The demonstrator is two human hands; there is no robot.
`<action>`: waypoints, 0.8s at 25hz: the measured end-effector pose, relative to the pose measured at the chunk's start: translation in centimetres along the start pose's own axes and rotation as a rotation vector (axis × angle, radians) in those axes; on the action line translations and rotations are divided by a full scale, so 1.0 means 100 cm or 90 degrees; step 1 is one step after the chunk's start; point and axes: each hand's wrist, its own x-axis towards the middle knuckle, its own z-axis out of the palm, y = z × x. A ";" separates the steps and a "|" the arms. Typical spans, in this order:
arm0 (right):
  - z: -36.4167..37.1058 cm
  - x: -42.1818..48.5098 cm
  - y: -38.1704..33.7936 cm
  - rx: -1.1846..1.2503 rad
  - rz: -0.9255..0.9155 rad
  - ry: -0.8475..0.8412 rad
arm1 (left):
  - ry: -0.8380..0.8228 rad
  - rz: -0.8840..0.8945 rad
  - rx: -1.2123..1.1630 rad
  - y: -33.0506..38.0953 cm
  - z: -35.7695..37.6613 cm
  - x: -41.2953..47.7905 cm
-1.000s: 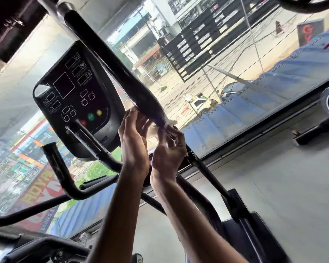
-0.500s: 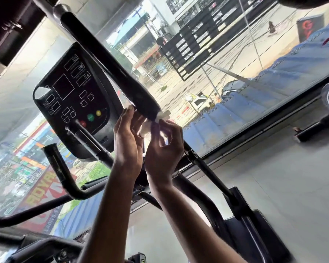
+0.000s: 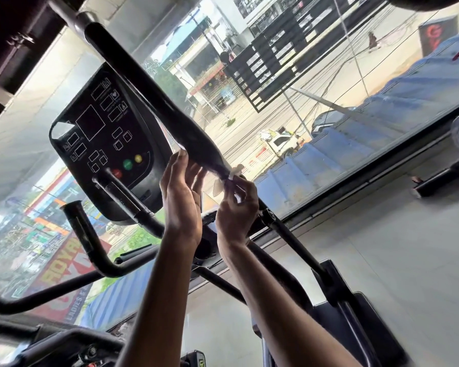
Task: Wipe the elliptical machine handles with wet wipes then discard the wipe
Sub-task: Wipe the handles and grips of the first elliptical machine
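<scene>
A long black padded handle of the elliptical machine runs diagonally from upper left down to the middle. At its lower tapered end both hands meet. My right hand pinches a small white wet wipe against the handle's narrow end. My left hand is raised beside it, fingers extended and touching the underside of the handle. Most of the wipe is hidden by the fingers.
The black console with coloured buttons hangs left of the handle. A short curved black grip stands at lower left. Beyond is a large window; grey floor lies to the right, machine frame bars below.
Both hands have stayed at the handle's lower end, shifting slightly along it while the right hand works the wipe; the view has tilted a little.
</scene>
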 end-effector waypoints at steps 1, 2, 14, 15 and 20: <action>0.000 0.005 0.005 0.010 0.033 0.002 | 0.005 0.003 0.006 -0.001 0.001 0.000; 0.001 0.012 0.012 0.020 0.088 0.008 | 0.009 0.007 0.011 -0.002 0.002 -0.001; -0.006 0.069 0.040 -0.065 0.340 -0.024 | 0.091 0.016 -0.022 -0.008 0.017 -0.007; -0.008 0.068 0.038 -0.067 0.316 -0.034 | 0.100 0.018 -0.017 -0.010 0.019 -0.007; -0.011 0.069 0.041 -0.095 0.230 -0.074 | 0.143 0.032 -0.025 -0.009 0.026 -0.009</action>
